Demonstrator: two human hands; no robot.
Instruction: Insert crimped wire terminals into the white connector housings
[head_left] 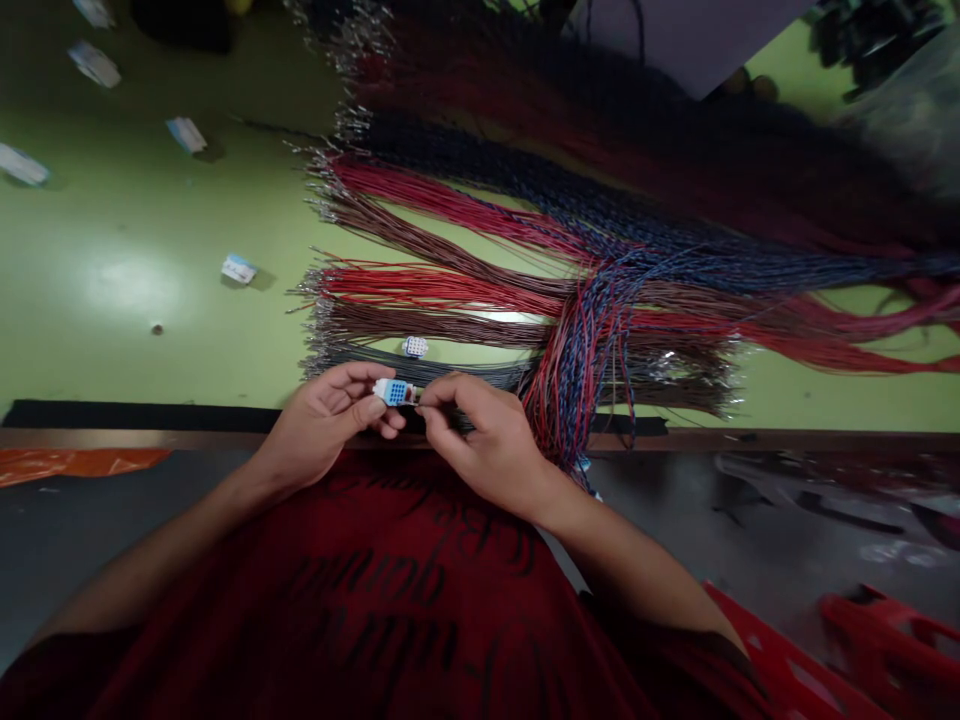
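Note:
My left hand (326, 420) pinches a small white connector with a blue face (393, 391) at the table's near edge. Just to its right, my right hand (480, 435) has its fingers pinched together on a thin wire (417, 396) at the connector's side. Over that wrist hangs a bunch of red and blue twisted wires (577, 380). A second white connector (415, 347) lies on the green table (135, 280) just beyond my hands, beside a bundle of dark wires (450, 368).
Bundles of red, brown, blue and black wires (525, 230) with metal terminals fan across the table's middle and right. Several small white connectors (238, 268) lie scattered at the left. A black strip (135, 414) lines the table edge. Red plastic pieces (862, 640) sit low right.

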